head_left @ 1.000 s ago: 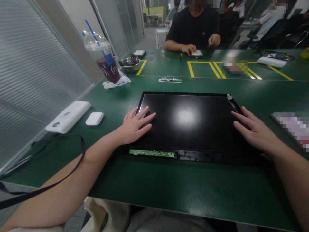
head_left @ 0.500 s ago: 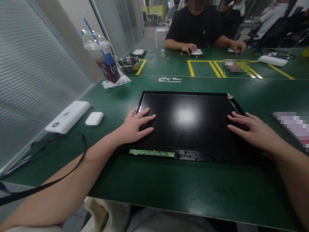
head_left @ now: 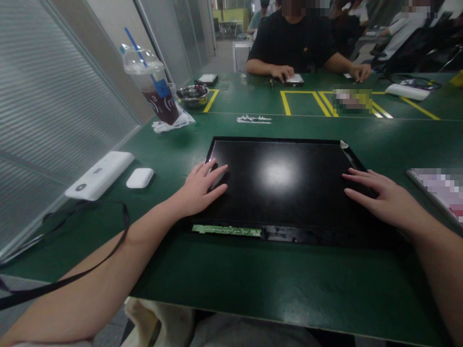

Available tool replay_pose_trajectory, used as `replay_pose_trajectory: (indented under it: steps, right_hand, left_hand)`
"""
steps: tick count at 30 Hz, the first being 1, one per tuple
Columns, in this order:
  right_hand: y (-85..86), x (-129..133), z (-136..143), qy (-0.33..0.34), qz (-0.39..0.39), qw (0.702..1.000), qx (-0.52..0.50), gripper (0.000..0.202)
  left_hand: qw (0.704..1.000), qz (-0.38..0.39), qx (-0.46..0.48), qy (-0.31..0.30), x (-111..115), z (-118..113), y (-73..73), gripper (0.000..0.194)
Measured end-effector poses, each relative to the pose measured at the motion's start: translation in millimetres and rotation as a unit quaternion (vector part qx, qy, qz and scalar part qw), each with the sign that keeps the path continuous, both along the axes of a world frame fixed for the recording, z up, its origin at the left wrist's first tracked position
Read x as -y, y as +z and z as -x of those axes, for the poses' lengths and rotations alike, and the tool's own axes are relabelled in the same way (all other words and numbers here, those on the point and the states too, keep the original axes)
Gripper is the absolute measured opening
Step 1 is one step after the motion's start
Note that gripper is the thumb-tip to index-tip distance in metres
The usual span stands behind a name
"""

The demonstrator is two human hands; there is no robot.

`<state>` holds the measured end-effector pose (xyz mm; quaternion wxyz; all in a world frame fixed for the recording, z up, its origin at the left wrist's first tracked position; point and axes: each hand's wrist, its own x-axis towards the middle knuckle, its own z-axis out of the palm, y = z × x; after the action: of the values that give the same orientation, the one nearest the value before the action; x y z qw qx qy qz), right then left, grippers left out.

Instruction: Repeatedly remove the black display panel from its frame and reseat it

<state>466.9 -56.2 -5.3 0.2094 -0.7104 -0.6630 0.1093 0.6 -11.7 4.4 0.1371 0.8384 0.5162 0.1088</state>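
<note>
A black LCD screen panel (head_left: 278,193) lies face up on the green table in front of me, a bright glare at its middle. Along its near edge runs a narrow green circuit board (head_left: 226,231). My left hand (head_left: 200,188) rests over the panel's left edge, fingers spread onto the glass. Over the right edge lies my right hand (head_left: 379,195), its fingers stretched out and pointing inward. Neither hand is closed around anything; the thumb sides face the middle. A small whitish piece (head_left: 344,144) shows at the far right corner.
At the left are a white power bank (head_left: 100,176), a white earbud case (head_left: 140,178), a black strap (head_left: 125,224) and a drink cup (head_left: 154,91) with a straw. A metal bowl (head_left: 193,95) stands behind. Across the table, a person (head_left: 292,43) touches a hard drive (head_left: 294,80).
My left hand has slid slightly left and its fingers have shifted toward the panel's edge. My right hand has moved a touch outward. The panel stays in place.
</note>
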Motion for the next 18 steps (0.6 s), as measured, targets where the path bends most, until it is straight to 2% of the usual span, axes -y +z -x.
replay_pose_trajectory:
  steps: [5,7,10,14,18]
  right_hand:
    - [6.0,-1.7,-1.7,-0.109,-0.014,0.992,-0.055,0.059]
    - [8.6,-3.2,-4.0,-0.153,-0.002,0.986,-0.06,0.064]
    - [12.0,-5.7,-5.5,-0.195,0.051,0.979,-0.024,0.073]
    - [14.0,-8.3,-0.6,-0.19,0.12,0.974,0.02,0.076]
    - [11.3,-8.9,1.7,-0.161,0.108,0.98,0.053,0.074]
  left_hand:
    - [0.996,-0.022,0.045,0.068,-7.0,2.7,-6.3,0.077]
    - [0.993,-0.036,0.025,0.108,-11.9,5.3,-7.8,0.079]
    - [0.989,-0.026,-0.034,0.141,-19.0,10.5,-7.9,0.069]
    - [0.991,-0.012,-0.053,0.121,-25.2,19.2,-6.9,0.06]
    - [0.994,-0.002,0.001,0.106,-29.2,25.4,-6.5,0.058]
